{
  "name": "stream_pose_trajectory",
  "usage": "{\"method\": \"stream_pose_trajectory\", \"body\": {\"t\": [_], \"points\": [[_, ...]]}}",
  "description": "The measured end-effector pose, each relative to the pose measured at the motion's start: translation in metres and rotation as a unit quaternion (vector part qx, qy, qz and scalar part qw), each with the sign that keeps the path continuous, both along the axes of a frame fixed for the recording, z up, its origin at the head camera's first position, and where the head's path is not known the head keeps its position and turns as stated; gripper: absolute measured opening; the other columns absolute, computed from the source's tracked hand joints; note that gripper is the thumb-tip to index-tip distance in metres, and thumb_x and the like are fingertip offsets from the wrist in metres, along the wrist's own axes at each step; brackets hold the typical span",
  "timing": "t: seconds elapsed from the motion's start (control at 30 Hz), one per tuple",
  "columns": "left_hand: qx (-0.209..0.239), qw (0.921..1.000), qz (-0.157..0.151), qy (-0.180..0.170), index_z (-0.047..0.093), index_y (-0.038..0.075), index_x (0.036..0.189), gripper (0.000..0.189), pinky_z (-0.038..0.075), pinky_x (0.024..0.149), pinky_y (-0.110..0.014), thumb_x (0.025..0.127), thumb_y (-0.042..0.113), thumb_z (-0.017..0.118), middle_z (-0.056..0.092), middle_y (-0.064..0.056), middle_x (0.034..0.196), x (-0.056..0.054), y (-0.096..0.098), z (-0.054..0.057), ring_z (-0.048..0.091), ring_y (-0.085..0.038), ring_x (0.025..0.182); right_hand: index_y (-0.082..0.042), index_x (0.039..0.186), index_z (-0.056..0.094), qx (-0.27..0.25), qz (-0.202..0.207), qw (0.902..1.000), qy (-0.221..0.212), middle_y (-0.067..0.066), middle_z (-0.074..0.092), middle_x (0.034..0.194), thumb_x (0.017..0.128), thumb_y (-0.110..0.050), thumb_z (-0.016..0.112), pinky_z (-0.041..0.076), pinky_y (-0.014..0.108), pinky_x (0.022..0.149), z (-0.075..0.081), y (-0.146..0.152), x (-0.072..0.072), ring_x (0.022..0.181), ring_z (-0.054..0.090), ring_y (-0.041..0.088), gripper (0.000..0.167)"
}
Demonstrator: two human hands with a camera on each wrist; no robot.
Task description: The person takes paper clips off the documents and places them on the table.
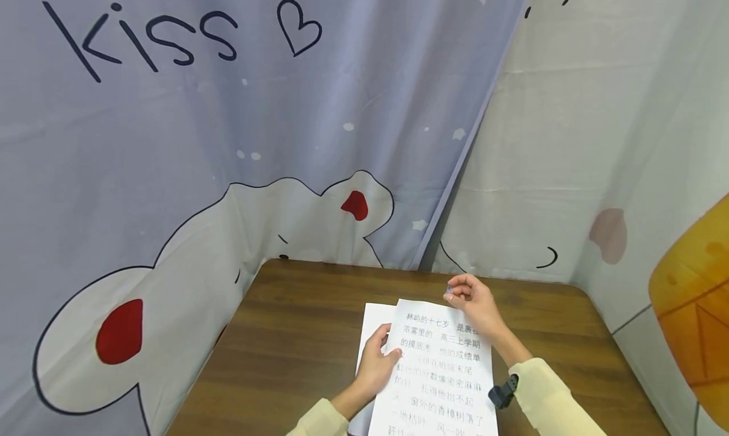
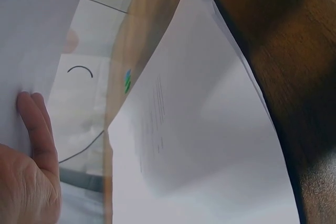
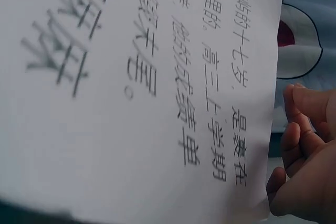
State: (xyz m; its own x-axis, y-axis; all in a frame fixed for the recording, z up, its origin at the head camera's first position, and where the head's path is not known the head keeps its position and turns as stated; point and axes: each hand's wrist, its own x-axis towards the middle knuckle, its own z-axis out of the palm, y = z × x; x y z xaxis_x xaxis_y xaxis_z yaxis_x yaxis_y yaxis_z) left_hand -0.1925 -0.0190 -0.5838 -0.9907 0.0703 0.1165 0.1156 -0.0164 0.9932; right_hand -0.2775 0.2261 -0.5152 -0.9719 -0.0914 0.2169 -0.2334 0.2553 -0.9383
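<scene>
In the head view my left hand [image 1: 374, 363] grips the left edge of a white sheet of paper [image 1: 433, 373] covered in handwritten Chinese characters. Its thumb lies on the front; in the left wrist view its fingers [image 2: 39, 124] press the back. Just above the sheet's top right corner, my right hand [image 1: 471, 300] pinches a small bluish object [image 1: 448, 290], too small to identify. The right wrist view has that hand's fingers [image 3: 296, 129] curled beside the top edge of the handwritten page [image 3: 210, 98]. Other white sheets [image 2: 205, 93] lie below the held one.
A brown wooden table [image 1: 296, 335] carries the papers. Small green and blue pieces [image 2: 127, 81] lie on it beyond the lower sheets. Printed curtains [image 1: 285, 119] hang along the table's far and side edges. A dark wrist device [image 1: 504, 392] sits at the right sleeve.
</scene>
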Motion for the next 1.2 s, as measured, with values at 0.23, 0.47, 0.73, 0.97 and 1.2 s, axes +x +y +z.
{"method": "stream_pose_trajectory", "body": {"t": [0.23,0.47,0.73,0.97,1.2], "points": [[0.006,1.0000,0.004,-0.006,0.063,-0.002,0.131,0.048,0.059,0.065,-0.027,0.085,-0.015,0.063,0.071,-0.021,0.109,0.000,-0.002,0.001,0.069,-0.024,0.088,0.003,0.117,0.065,0.026,-0.010,0.9996,-0.003,0.019,0.071,0.094,0.093,-0.001,0.078,0.046,0.017,0.070,-0.001,0.017,0.003,0.080,0.059,0.010,0.028],[-0.003,0.9999,0.011,-0.008,0.063,-0.001,0.132,0.048,0.058,0.068,-0.026,0.086,-0.014,0.064,0.070,-0.020,0.110,-0.001,-0.005,0.001,0.067,-0.023,0.090,0.004,0.123,0.061,0.046,-0.023,0.9986,0.012,0.020,0.069,0.096,0.096,0.002,0.072,0.047,0.020,0.069,-0.005,0.034,0.005,0.081,0.058,0.011,0.029],[-0.002,0.9999,0.013,-0.008,0.062,-0.002,0.135,0.050,0.058,0.070,-0.027,0.087,-0.014,0.064,0.069,-0.020,0.114,-0.002,-0.011,0.001,0.066,-0.024,0.094,0.002,0.124,0.060,0.076,-0.033,0.9965,0.014,0.020,0.071,0.094,0.099,0.002,0.069,0.050,0.023,0.068,-0.014,0.052,0.005,0.079,0.061,0.014,0.027],[-0.004,0.9998,0.017,0.005,0.061,-0.004,0.133,0.048,0.058,0.070,-0.027,0.086,-0.014,0.063,0.068,-0.023,0.114,-0.002,-0.014,0.000,0.067,-0.024,0.094,0.001,0.121,0.062,0.103,-0.037,0.9939,0.017,0.012,0.070,0.089,0.098,0.000,0.070,0.047,0.022,0.065,-0.020,0.070,0.005,0.075,0.058,0.011,0.024],[-0.005,0.9998,0.017,0.002,0.061,-0.003,0.134,0.048,0.058,0.071,-0.027,0.087,-0.014,0.064,0.068,-0.022,0.112,-0.004,-0.019,0.002,0.066,-0.022,0.093,0.005,0.122,0.064,0.119,-0.041,0.9920,0.001,0.016,0.070,0.090,0.097,0.001,0.072,0.047,0.022,0.062,-0.030,0.085,0.006,0.073,0.056,0.009,0.027]]}}
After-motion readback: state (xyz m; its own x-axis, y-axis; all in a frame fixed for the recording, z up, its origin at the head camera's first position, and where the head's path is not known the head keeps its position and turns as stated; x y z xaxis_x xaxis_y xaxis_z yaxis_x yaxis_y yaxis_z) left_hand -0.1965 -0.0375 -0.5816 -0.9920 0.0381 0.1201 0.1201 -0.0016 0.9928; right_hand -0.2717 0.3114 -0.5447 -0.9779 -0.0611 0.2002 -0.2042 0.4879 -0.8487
